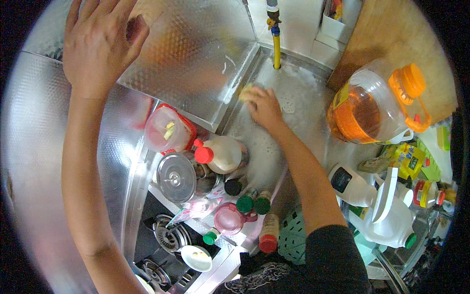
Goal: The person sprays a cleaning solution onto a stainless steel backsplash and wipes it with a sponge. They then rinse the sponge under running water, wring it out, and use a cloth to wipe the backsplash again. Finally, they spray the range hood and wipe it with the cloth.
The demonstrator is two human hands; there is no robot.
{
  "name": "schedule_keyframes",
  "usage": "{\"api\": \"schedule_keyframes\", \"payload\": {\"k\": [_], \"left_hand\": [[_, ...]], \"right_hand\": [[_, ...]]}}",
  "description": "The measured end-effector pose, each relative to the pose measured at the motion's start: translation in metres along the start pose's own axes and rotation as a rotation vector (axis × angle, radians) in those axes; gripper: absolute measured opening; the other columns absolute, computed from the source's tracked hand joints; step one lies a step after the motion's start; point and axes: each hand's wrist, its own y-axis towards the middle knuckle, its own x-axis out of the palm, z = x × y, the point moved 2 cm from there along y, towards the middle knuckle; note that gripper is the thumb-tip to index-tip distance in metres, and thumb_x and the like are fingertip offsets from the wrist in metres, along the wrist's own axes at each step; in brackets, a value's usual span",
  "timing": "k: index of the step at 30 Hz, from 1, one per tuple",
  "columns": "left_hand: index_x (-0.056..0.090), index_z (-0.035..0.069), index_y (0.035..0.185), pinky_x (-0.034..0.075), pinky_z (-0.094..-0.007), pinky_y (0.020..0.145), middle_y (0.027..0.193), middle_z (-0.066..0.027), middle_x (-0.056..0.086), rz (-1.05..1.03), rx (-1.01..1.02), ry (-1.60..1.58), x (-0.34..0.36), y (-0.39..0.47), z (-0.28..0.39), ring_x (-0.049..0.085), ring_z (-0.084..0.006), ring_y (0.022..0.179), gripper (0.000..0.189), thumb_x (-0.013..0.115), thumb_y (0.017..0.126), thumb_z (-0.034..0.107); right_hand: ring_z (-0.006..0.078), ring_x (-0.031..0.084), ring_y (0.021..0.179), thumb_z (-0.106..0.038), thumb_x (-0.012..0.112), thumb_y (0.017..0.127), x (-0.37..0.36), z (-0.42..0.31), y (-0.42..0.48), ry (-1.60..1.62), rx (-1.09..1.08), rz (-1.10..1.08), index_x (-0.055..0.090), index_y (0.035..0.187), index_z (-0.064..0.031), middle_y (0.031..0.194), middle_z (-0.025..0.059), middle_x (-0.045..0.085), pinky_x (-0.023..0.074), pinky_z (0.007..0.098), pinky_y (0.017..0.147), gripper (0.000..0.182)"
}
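My right hand (266,110) grips a yellow sponge (246,92) at the raised metal edge of a wet, soapy stainless steel counter (290,106). White suds streak that edge and the counter around it. High on the left, my left hand (104,44) has its fingers apart and holds nothing. It is in front of a shiny embossed metal panel (183,55); whether the palm touches it I cannot tell. A yellow gas hose (277,51) with a valve runs down into a hole in the counter, beyond my right hand.
Left of my right forearm stand a red-capped squeeze bottle (224,154), a glass-lidded pot (176,178), a plastic tub (165,128), a pink cup (228,219) and several seasoning bottles. A gas stove (170,235) lies below them. To the right are a large oil bottle (367,106) and white jugs (389,220).
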Motion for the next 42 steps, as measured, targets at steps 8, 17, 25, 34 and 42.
{"api": "schedule_keyframes", "payload": {"k": [8,17,25,34,42], "left_hand": [[0.062,0.002,0.101,0.030,-0.0501,0.110,0.117,-0.0130,0.060,0.009,0.003,0.024,0.001,-0.001,-0.001,0.049,-0.0320,0.122,0.035,0.062,0.066,0.008],[0.063,0.003,0.102,0.029,-0.0501,0.111,0.118,-0.0128,0.060,0.118,0.090,0.009,0.004,-0.005,-0.004,0.048,-0.0318,0.123,0.036,0.063,0.066,0.009],[0.063,0.002,0.101,0.029,-0.0500,0.110,0.118,-0.0133,0.060,0.108,0.027,-0.061,0.002,-0.006,0.000,0.048,-0.0323,0.123,0.037,0.064,0.065,0.010],[0.059,0.013,0.117,0.031,-0.0487,0.110,0.130,-0.0040,0.055,-0.023,0.061,0.030,0.015,-0.006,-0.017,0.046,-0.0260,0.127,0.040,0.063,0.078,0.021],[0.060,0.014,0.117,0.032,-0.0471,0.109,0.129,-0.0034,0.056,0.015,0.078,0.013,0.017,-0.009,-0.018,0.047,-0.0257,0.126,0.040,0.064,0.077,0.021]], "right_hand": [[0.0275,0.053,0.103,-0.017,0.066,0.076,0.001,0.001,-0.025,0.043,-0.285,-0.137,0.072,0.094,-0.0191,0.110,0.0009,0.065,0.0409,0.0425,0.090,0.019],[0.0281,0.053,0.106,-0.009,0.068,0.071,0.012,-0.032,-0.037,0.200,-0.315,-0.237,0.070,0.090,-0.0106,0.103,0.0035,0.064,0.0398,0.0430,0.096,0.020],[0.0308,0.052,0.110,0.000,0.061,0.074,-0.023,-0.020,-0.066,0.038,-0.050,-0.202,0.068,0.099,-0.0115,0.109,0.0054,0.063,0.0380,0.0452,0.101,0.029],[0.0356,0.048,0.117,-0.006,0.047,0.084,0.010,0.012,0.014,-0.196,0.059,0.180,0.066,0.110,-0.0097,0.120,0.0115,0.059,0.0354,0.0474,0.104,0.032],[0.0347,0.055,0.104,-0.001,0.053,0.083,0.007,-0.014,-0.012,0.138,0.195,0.070,0.066,0.110,-0.0077,0.118,0.0144,0.060,0.0410,0.0447,0.096,0.030]]}}
